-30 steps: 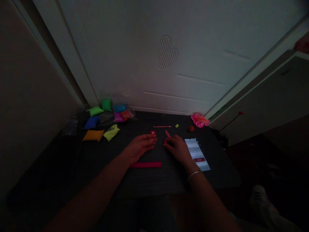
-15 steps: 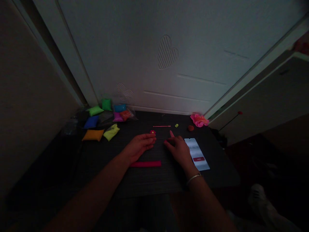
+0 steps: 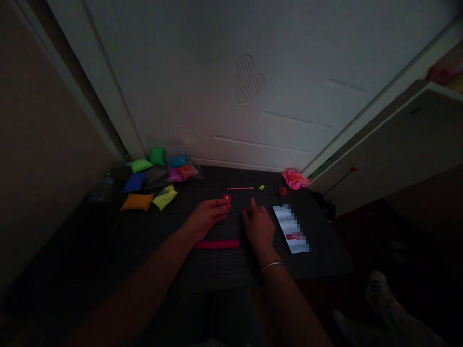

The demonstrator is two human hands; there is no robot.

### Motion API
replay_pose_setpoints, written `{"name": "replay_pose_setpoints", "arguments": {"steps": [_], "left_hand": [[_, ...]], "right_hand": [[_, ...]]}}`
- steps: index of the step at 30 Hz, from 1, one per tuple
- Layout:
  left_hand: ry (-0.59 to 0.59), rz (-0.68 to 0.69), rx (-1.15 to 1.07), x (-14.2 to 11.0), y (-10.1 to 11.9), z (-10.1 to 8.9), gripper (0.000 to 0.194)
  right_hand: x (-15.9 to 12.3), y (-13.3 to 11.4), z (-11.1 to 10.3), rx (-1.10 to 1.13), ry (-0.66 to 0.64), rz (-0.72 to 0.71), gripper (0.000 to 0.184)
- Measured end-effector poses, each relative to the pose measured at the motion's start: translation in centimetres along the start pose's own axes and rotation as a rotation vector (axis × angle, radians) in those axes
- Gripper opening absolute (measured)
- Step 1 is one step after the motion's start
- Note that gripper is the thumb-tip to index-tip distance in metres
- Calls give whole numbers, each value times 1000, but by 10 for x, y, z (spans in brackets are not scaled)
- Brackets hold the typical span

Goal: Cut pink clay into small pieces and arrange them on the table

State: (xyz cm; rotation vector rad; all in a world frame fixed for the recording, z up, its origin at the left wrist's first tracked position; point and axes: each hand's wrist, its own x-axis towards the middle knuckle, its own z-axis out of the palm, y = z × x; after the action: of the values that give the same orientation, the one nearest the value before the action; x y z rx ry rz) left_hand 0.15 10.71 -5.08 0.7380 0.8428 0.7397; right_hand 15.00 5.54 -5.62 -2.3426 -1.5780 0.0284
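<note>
My left hand (image 3: 210,218) rests low over the dark table, its fingers stretched out side by side. A small red-pink flower with a yellow centre (image 3: 226,197) shows at its fingertips; whether they touch it is unclear. Below that hand lies a red clay strip (image 3: 219,244), its left end partly covered. My right hand (image 3: 259,227) is closed, and a pink pointed tool (image 3: 253,202) sticks out beyond its fingers. By the thumb and index finger is a small red piece (image 3: 246,210), mostly hidden by them. The picture is dark, so fine detail is lost.
A thin pink stick (image 3: 240,188), a yellow-green bit (image 3: 262,187), a brownish-red lump (image 3: 282,191) and a pink flower (image 3: 295,179) lie at the back. A phone (image 3: 290,229) is right of my right hand. Several coloured clay packets (image 3: 137,202) sit at the left.
My right hand and forearm have swung left, away from the phone, and the pink tip stands straighter. My left hand has hardly moved. The whole view has shifted slightly.
</note>
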Motion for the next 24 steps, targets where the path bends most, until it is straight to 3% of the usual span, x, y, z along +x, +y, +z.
{"name": "replay_pose_setpoints", "arguments": {"steps": [8, 14, 18, 21, 24], "left_hand": [[-6, 15, 9, 0, 1, -1, 25], [59, 180, 170, 1, 6, 5, 26], [128, 337, 446, -10, 9, 6, 21], [50, 459, 768, -30, 1, -1, 17], [-23, 559, 1046, -53, -17, -10, 21]], "right_hand": [[0, 3, 0, 88, -54, 22, 29], [1, 2, -6, 95, -88, 15, 34], [-7, 7, -17, 78, -45, -24, 33], [-30, 15, -26, 168, -8, -94, 43], [-63, 21, -28, 234, -31, -67, 43]]}}
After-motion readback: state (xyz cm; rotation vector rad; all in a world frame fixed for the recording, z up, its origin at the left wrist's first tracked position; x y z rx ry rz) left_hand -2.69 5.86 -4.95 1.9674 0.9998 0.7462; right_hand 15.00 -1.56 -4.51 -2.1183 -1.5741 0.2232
